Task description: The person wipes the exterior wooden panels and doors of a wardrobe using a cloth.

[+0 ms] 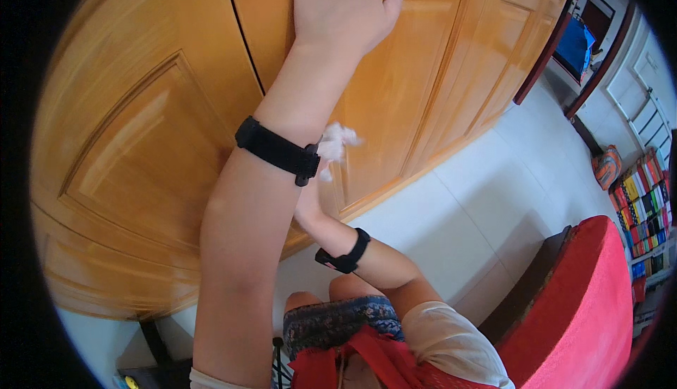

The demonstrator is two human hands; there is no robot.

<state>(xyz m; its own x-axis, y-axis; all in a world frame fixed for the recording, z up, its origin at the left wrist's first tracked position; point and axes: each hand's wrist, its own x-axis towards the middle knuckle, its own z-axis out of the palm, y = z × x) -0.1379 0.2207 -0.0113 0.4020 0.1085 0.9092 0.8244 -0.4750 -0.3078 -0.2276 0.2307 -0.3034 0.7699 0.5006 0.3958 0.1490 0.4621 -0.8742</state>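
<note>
My left hand [341, 6] reaches up against the varnished wooden wardrobe door [396, 82]. Its back faces me and the thumb points right, while the fingertips are cut off by the top of the view. Behind my left forearm, my right hand [308, 201] is mostly hidden, low in front of the same wooden panels. A crumpled white cloth or tissue [336, 143] sticks out from it, slightly blurred. Left of my arm is another panelled door [143, 167], with a dark vertical gap between the two. A black strap is on each forearm.
To the right stands a red upholstered seat or sofa [571, 304] on a pale tiled floor [449, 214]. Beyond it are stacked colourful books or boxes [642, 204], an orange bag [607, 167], a white metal rack [650, 119] and a doorway. A dark low object [158, 370] is at lower left.
</note>
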